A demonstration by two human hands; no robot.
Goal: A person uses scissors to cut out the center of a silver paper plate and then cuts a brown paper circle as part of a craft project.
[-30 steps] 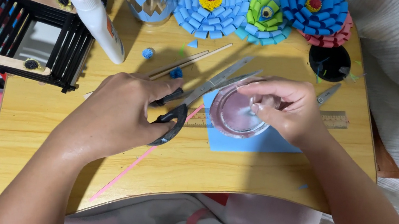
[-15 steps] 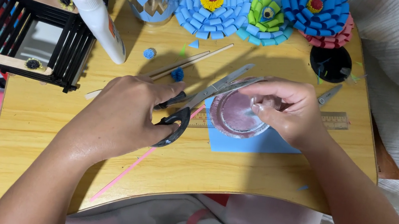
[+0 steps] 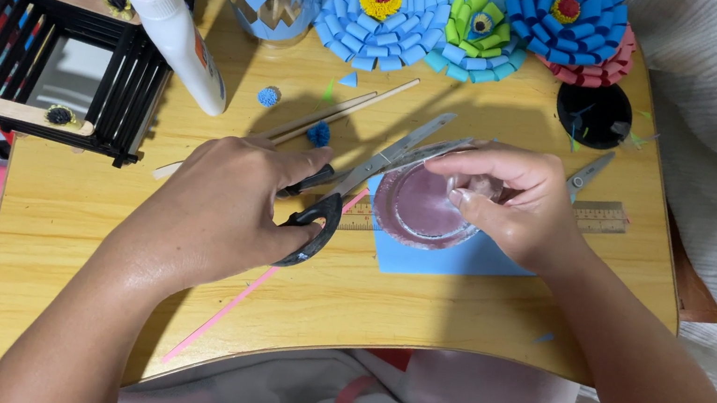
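Note:
My left hand (image 3: 221, 200) grips the black handles of a pair of scissors (image 3: 352, 182), whose silver blades point up and to the right, slightly apart. My right hand (image 3: 510, 201) pinches the rim of a clear round plastic lid (image 3: 419, 206) that rests over a blue paper sheet (image 3: 455, 254). The blade tips lie at the lid's upper edge, close to my right fingers. A ruler (image 3: 602, 216) lies partly under the paper and my right hand.
On the wooden lap table (image 3: 362, 306) stand a white glue bottle (image 3: 172, 22) with an orange cap, a black slatted frame (image 3: 56, 71), several blue paper flowers (image 3: 379, 1) at the back, wooden sticks (image 3: 334, 113), a pink paper strip (image 3: 219, 313) and a black round lid (image 3: 592, 113).
My left hand has shifted slightly on the scissors; the blades have swung a little toward the lid. My right hand keeps its pinch on the lid.

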